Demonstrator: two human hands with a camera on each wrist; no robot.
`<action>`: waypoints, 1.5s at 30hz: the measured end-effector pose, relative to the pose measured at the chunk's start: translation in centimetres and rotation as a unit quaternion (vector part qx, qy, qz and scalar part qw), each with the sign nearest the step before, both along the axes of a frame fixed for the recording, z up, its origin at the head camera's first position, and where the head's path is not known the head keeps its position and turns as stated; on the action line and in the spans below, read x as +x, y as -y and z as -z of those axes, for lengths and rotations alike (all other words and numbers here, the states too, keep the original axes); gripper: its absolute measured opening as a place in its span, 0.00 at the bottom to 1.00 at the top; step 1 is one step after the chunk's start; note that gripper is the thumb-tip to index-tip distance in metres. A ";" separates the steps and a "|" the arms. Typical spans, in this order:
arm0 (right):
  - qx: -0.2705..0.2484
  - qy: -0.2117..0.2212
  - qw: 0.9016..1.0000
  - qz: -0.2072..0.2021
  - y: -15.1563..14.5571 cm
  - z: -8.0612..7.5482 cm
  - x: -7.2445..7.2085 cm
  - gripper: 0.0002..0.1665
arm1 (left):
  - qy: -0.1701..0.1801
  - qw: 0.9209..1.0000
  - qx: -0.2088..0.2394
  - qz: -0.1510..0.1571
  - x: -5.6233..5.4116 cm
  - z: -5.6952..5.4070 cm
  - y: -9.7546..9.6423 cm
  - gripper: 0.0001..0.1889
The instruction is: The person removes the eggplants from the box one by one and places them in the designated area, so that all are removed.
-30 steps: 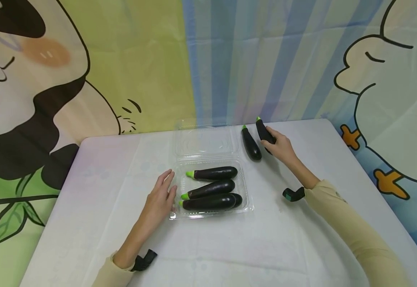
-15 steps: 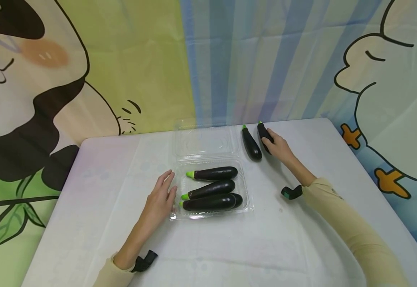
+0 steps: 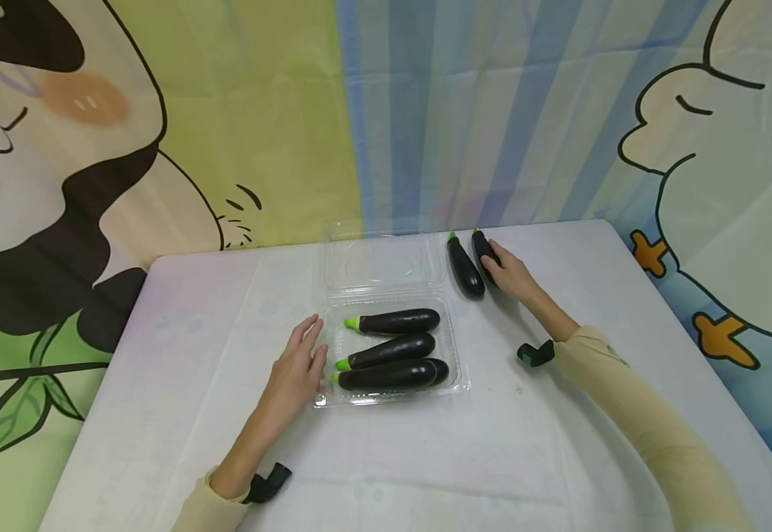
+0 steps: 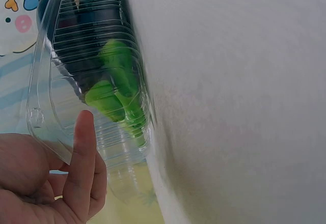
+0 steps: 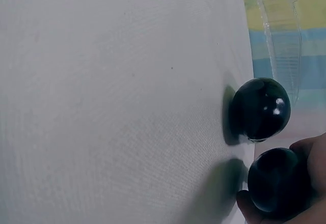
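My right hand (image 3: 512, 273) grips an eggplant (image 3: 484, 251) at the far right of the table, fingers and thumb around its dark body, green stem pointing away from me. In the right wrist view its round end (image 5: 272, 180) hangs over its shadow. Just left of it lies another eggplant (image 3: 465, 270), a narrow gap apart. My left hand (image 3: 295, 366) is at the left side of a clear plastic container (image 3: 457, 373), its rim between thumb and index finger (image 4: 84, 147) in the left wrist view. Several eggplants (image 3: 392, 349) lie crosswise in the container, green stems toward my left hand.
The container's clear lid (image 3: 382, 262) lies folded back behind it, reaching the table's far edge. A white cloth covers the table (image 3: 492, 458). A printed cartoon curtain (image 3: 459, 111) hangs right behind it.
My right hand has moved slightly left and toward me, bringing its eggplant lower and nearer the neighbouring one. My left hand and the container have stayed in place.
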State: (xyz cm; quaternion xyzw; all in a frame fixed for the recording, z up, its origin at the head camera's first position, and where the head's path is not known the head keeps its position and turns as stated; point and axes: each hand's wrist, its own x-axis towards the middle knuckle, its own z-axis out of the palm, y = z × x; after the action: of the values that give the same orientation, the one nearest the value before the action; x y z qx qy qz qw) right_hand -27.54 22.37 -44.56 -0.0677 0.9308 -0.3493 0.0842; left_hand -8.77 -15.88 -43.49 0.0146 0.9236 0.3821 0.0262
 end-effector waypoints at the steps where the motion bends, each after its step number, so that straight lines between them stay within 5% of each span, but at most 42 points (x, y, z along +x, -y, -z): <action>1: 0.000 0.000 1.000 -0.002 0.0 0.0 0.0 0.36 | 0.000 1.000 0.000 0.000 0.0 0.0 0.0 0.28; 24: 0.030 -0.011 0.999 -0.021 -0.3 0.6 -0.9 0.35 | -0.003 1.000 -0.004 -0.003 -0.2 0.1 -0.2 0.28; 35: 0.057 -0.051 0.995 -0.061 0.4 0.9 -0.9 0.34 | -0.009 1.000 -0.009 -0.001 -0.1 -0.1 0.0 0.28; 45: 0.090 -0.034 0.993 -0.071 0.1 0.6 -1.0 0.34 | -0.007 1.000 -0.012 0.000 -0.1 -0.2 -0.1 0.28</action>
State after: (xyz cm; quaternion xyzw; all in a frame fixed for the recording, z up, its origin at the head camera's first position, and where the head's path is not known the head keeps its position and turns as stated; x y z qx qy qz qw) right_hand -28.52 22.29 -45.17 -0.1374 0.9536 -0.2546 0.0832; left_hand -8.92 -15.79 -43.33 0.0166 0.9284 0.3708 0.0197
